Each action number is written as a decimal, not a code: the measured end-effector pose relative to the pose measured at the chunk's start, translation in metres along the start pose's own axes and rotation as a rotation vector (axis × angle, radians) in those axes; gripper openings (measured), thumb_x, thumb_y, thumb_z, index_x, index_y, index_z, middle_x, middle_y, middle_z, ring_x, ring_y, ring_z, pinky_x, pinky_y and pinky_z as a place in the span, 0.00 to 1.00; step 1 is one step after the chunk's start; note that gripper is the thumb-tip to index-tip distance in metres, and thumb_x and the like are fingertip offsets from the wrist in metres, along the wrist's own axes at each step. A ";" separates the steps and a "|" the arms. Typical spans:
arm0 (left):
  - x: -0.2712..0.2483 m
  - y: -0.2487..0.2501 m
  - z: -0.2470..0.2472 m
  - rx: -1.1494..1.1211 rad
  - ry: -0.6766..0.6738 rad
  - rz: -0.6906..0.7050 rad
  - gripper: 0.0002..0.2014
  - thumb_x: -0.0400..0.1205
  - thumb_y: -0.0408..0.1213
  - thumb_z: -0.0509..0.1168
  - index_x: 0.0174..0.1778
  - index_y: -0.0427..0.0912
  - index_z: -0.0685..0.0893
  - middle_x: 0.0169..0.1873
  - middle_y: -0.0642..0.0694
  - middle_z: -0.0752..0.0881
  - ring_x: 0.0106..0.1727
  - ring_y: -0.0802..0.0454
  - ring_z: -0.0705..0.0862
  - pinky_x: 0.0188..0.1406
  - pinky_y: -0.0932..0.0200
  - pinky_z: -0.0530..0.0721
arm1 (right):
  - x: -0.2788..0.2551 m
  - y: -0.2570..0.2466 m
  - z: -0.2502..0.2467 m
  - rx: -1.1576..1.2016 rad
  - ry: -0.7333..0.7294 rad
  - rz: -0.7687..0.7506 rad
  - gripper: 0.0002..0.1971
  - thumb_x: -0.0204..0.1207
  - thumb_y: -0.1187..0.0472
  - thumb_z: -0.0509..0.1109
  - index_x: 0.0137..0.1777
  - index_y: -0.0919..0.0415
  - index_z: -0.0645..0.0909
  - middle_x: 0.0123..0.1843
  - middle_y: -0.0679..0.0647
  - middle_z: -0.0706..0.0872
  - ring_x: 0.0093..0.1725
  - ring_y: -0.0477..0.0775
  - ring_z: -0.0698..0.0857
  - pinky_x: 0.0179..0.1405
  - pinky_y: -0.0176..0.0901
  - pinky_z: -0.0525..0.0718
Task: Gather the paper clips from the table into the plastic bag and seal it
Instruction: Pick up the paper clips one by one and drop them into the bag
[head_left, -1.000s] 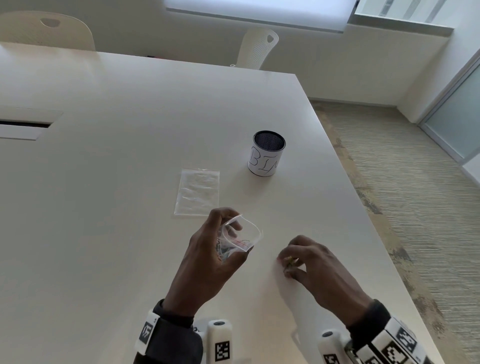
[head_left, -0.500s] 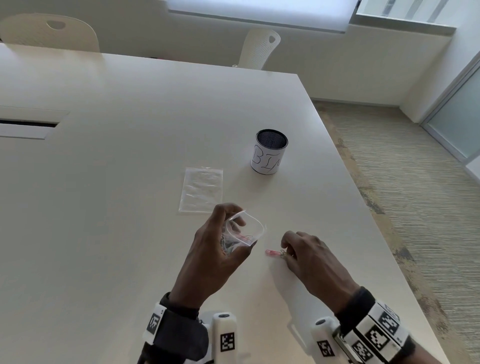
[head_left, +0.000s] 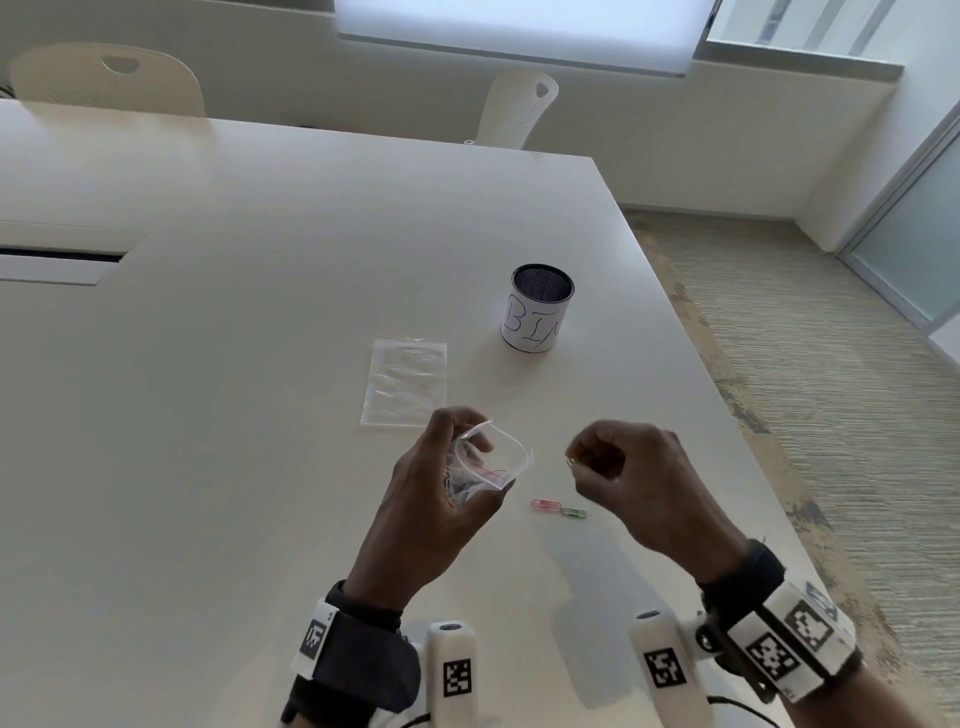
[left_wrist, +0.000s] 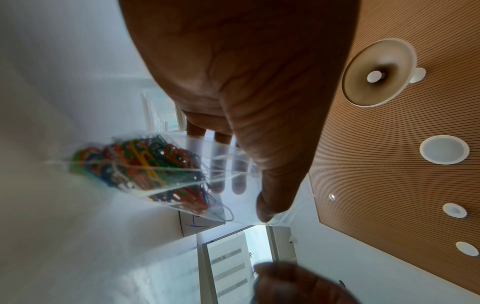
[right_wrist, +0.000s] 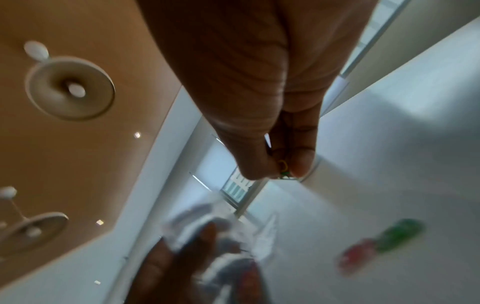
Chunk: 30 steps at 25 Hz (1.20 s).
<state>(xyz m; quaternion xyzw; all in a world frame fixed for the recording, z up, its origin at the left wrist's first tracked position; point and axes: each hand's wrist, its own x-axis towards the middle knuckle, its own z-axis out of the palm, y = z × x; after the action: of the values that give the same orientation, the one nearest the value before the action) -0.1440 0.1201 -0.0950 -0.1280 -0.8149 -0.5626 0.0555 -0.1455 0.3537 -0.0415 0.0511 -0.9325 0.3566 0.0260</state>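
My left hand (head_left: 441, 488) holds a small clear plastic bag (head_left: 496, 460) above the table, its mouth held open toward the right. Many coloured paper clips (left_wrist: 145, 164) fill the bag's bottom, and my left thumb (left_wrist: 270, 181) presses its upper wall. My right hand (head_left: 618, 467) hovers just right of the bag mouth, pinching small paper clips (right_wrist: 283, 167) between thumb and fingertip. A pink clip (head_left: 545, 504) and a green clip (head_left: 574, 512) lie end to end on the table (head_left: 234, 415) below the two hands.
A second, flat clear bag (head_left: 408, 382) lies just beyond my left hand. A mesh cup labelled BIN (head_left: 537, 309) stands further back right. The table's right edge (head_left: 727, 415) runs close to my right hand. Two white chairs stand at the far side.
My right hand rose from the table with small clips pinched and moved up beside the bag mouth. The pink and green clips now lie uncovered. The left hand kept holding the bag.
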 end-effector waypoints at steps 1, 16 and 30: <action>0.000 0.000 0.000 0.002 -0.001 -0.001 0.26 0.79 0.34 0.81 0.67 0.54 0.78 0.54 0.58 0.88 0.54 0.55 0.89 0.48 0.57 0.91 | 0.001 -0.013 -0.003 0.072 0.038 -0.039 0.06 0.75 0.68 0.80 0.43 0.56 0.91 0.35 0.48 0.93 0.35 0.42 0.90 0.38 0.27 0.85; 0.000 0.001 -0.001 0.001 -0.002 -0.006 0.26 0.79 0.33 0.80 0.66 0.57 0.77 0.54 0.60 0.88 0.54 0.56 0.89 0.48 0.60 0.89 | 0.018 0.000 -0.005 -0.034 -0.086 -0.136 0.05 0.76 0.64 0.83 0.44 0.54 0.91 0.38 0.46 0.92 0.38 0.43 0.91 0.45 0.44 0.92; 0.000 0.000 -0.001 -0.008 -0.013 -0.001 0.26 0.79 0.33 0.81 0.67 0.55 0.77 0.54 0.59 0.87 0.53 0.56 0.89 0.45 0.63 0.89 | 0.010 0.016 0.040 -0.424 -0.324 -0.148 0.06 0.83 0.57 0.67 0.57 0.56 0.81 0.50 0.51 0.87 0.47 0.56 0.85 0.42 0.43 0.74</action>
<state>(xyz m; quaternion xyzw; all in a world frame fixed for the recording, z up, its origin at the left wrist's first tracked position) -0.1436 0.1194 -0.0946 -0.1314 -0.8131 -0.5649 0.0493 -0.1580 0.3381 -0.0810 0.1689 -0.9721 0.1376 -0.0871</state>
